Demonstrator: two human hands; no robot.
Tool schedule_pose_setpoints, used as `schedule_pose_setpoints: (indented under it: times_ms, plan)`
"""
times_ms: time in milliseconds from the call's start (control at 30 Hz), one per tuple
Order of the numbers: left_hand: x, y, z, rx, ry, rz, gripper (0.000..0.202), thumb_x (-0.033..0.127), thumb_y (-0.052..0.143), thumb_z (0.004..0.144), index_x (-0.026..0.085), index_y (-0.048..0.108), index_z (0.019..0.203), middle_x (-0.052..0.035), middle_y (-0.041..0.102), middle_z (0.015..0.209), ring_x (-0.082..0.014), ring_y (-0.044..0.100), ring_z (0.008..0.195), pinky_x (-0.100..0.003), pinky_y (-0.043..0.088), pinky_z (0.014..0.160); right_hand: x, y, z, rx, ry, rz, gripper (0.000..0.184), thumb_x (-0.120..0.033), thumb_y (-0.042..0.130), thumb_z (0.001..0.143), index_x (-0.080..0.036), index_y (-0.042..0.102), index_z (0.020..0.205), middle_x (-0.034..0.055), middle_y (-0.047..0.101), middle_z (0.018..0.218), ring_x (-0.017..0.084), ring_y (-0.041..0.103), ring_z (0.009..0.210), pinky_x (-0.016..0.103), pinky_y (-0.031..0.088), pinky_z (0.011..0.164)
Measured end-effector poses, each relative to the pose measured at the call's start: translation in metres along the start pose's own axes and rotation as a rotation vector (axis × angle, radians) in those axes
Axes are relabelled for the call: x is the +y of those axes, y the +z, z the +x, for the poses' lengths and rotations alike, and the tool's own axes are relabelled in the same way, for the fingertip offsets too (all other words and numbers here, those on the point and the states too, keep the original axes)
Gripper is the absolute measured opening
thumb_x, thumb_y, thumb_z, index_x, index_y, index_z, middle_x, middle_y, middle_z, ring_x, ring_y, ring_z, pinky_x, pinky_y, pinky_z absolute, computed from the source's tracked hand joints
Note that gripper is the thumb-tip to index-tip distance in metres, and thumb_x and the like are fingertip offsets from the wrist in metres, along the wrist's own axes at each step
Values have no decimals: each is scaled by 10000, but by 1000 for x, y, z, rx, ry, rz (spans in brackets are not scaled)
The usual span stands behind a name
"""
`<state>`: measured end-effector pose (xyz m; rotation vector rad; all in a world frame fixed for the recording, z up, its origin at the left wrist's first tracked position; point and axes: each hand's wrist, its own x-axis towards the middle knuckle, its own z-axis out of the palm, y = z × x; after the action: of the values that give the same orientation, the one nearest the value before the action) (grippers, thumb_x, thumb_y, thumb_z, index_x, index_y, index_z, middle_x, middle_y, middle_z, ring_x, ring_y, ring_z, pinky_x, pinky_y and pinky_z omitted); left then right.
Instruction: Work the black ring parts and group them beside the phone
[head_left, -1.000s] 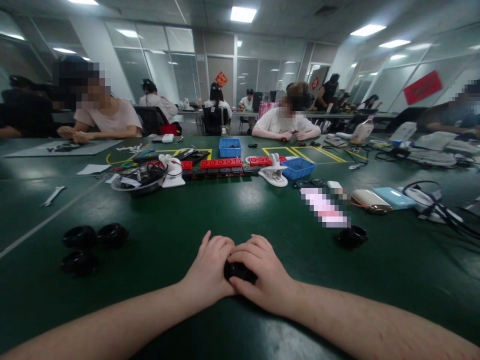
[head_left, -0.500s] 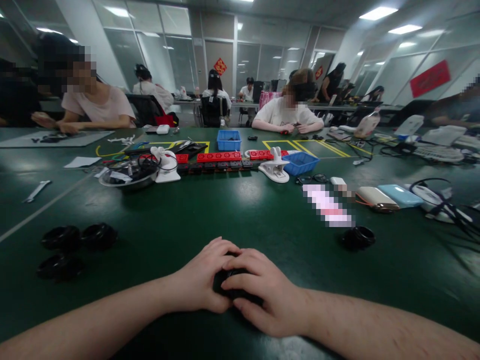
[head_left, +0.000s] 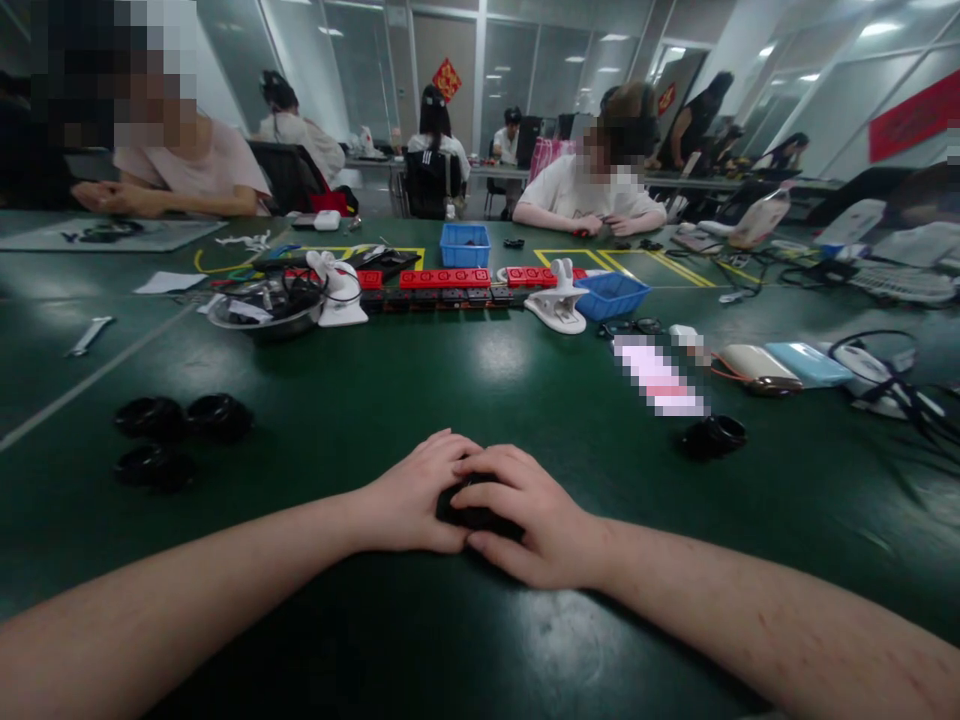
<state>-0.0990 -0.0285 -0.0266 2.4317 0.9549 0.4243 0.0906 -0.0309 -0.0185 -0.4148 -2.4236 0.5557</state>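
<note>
Both my hands are closed around one black plastic part on the green table in front of me. My left hand grips its left side, fingers curled over the far edge. From the right, my right hand lays its fingers across the top, with the thumb at the near side. Most of the part is covered, so its full shape is hidden. At the left lie three glossy black ring-shaped parts, close together. A similar black ring-shaped part sits by itself to the right.
Red and black power strips run across the table beyond my hands, flanked by white clip stands. A metal bowl, blue bins, a wrench and power banks lie around. Co-workers sit opposite.
The whole view has shifted, so the table and my hands appear higher in the picture. Both hands keep their hold on the black part. The co-worker at the left has brought their hands together.
</note>
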Motion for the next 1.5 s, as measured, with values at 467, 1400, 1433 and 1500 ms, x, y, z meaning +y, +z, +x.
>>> schedule_pose_setpoints:
  times_ms: [467,1400,1433,1500]
  plan:
    - [1,3,0,67,-31,80,661,466,720,589,135,486,1111,-113,507,1121,-282,442,1090,-511,188,1033,3,5,-1,91,123,-116,537,-480,617,710,-121,488,1088,118,515,1028,233,484,924,402,426,795]
    - [4,-9,1,-135,10,-17,686,252,729,490,253,504,1138,-32,506,1151,-270,427,1124,-496,81,1072,-1,-2,7,-58,-76,98,291,-224,439,774,-134,541,1031,89,614,1004,177,528,960,356,380,882]
    - [4,-8,1,-132,1,-14,724,268,730,493,230,471,1168,-48,507,1161,-273,424,1131,-502,88,1071,-1,-2,7,-56,-70,92,291,-237,439,781,-133,541,1034,90,612,1002,178,525,966,356,377,888]
    - [3,-5,0,-111,-19,-5,739,327,726,510,194,439,1178,-78,507,1172,-282,423,1135,-520,116,1062,-2,-3,7,-46,-61,73,290,-266,439,801,-136,541,1039,91,607,1005,180,517,979,356,372,896]
